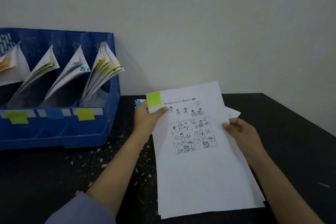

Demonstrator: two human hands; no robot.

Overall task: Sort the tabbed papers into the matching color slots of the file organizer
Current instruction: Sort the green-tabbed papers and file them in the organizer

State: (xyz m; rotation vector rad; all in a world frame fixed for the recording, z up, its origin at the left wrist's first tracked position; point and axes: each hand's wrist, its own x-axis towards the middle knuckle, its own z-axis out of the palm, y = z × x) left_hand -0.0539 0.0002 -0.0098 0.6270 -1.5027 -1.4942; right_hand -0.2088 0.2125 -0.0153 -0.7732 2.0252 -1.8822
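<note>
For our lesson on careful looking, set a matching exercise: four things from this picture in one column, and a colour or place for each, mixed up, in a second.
Things
1. tab on the top sheet
2. file organizer
3. label on the middle slot front
4. left hand

Colour or place
A. blue plastic, at the left against the wall
B. yellow-green, top left corner of the paper
C. blue
D. holding the sheet's left edge just below the tab

Pairs: 1-B, 2-A, 3-C, 4-D
</note>
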